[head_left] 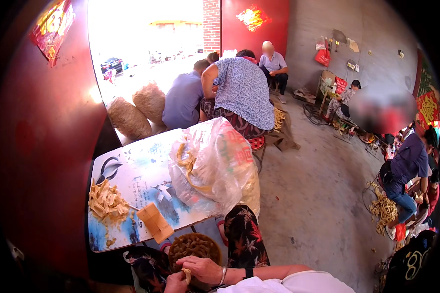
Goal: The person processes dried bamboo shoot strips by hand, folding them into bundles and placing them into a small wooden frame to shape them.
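Note:
A small pale, knobbly root-like piece is pinched at the fingers of my left hand, low in the picture. My right hand, with a bangle at the wrist, reaches in from the right, and its bent fingers close over the upper end of the same piece. Just beyond both hands, a round yellowish basin full of brown finger-like pieces sits between my knees. A wooden block projects over the near edge of the table, with a thin metal part at its left side.
The white-and-blue table carries a heap of pale strips, a dark curved tool and a big clear plastic bag. Full sacks stand by the doorway. Several people sit bent over piles on the concrete floor.

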Motion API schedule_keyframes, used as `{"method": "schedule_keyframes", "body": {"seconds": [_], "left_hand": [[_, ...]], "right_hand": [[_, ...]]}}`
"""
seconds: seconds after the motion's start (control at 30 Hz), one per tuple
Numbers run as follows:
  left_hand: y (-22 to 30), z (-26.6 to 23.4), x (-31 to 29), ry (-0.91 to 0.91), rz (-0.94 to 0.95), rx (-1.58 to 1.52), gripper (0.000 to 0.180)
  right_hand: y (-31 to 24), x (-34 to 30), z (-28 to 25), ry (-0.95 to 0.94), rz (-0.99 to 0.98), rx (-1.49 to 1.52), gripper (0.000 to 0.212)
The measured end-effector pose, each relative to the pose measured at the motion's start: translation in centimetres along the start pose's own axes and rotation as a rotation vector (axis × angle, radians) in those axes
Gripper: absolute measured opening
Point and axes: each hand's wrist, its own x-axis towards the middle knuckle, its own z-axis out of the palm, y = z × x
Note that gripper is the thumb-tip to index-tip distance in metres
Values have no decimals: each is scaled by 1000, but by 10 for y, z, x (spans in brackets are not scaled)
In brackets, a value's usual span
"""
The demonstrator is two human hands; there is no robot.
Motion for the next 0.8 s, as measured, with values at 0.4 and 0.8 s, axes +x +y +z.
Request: {"method": "schedule_keyframes", "body": {"seconds": [0.4, 0.8], "left_hand": [[59, -7, -9, 562, 312, 521, 20], [26, -5, 3, 520, 183, 185, 12]], "right_hand": [[51, -20, 63, -41, 1092, 886, 22], [35, -5, 30, -285, 695, 556, 31]]}}
